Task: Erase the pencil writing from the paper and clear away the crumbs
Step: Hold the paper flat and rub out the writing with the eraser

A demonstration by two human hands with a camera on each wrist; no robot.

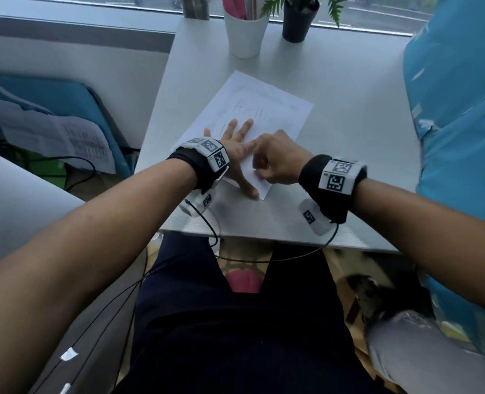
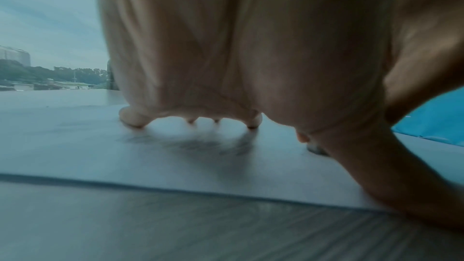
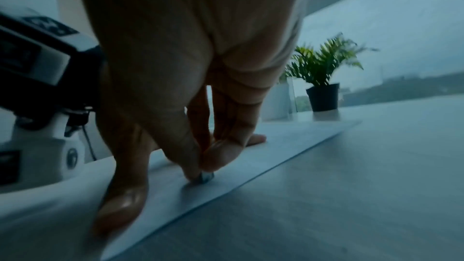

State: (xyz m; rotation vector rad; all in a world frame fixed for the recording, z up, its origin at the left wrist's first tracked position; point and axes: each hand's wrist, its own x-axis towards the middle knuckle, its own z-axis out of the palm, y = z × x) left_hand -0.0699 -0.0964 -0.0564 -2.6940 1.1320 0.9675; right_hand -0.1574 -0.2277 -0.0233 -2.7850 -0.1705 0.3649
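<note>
A white sheet of paper (image 1: 275,109) lies slanted on the grey desk (image 1: 349,137), with faint pencil writing "Hello" (image 1: 252,112) near its middle. My left hand (image 1: 237,143) lies flat on the near part of the sheet, fingers spread, the thumb (image 1: 248,189) at the near corner. My right hand (image 1: 275,163) sits just right of it. In the right wrist view its fingers pinch a small grey eraser (image 3: 206,177) against the paper (image 3: 288,146). The left wrist view shows my spread fingertips (image 2: 133,118) on the sheet (image 2: 100,156) and the eraser (image 2: 317,149) beside them.
A white cup (image 1: 245,31) with pink and grey items and a black pot with a green fern (image 1: 298,19) stand at the desk's far edge by the window. A blue cloth-covered shape (image 1: 460,123) borders the desk on the right. Papers and cables (image 1: 73,143) lie to the left.
</note>
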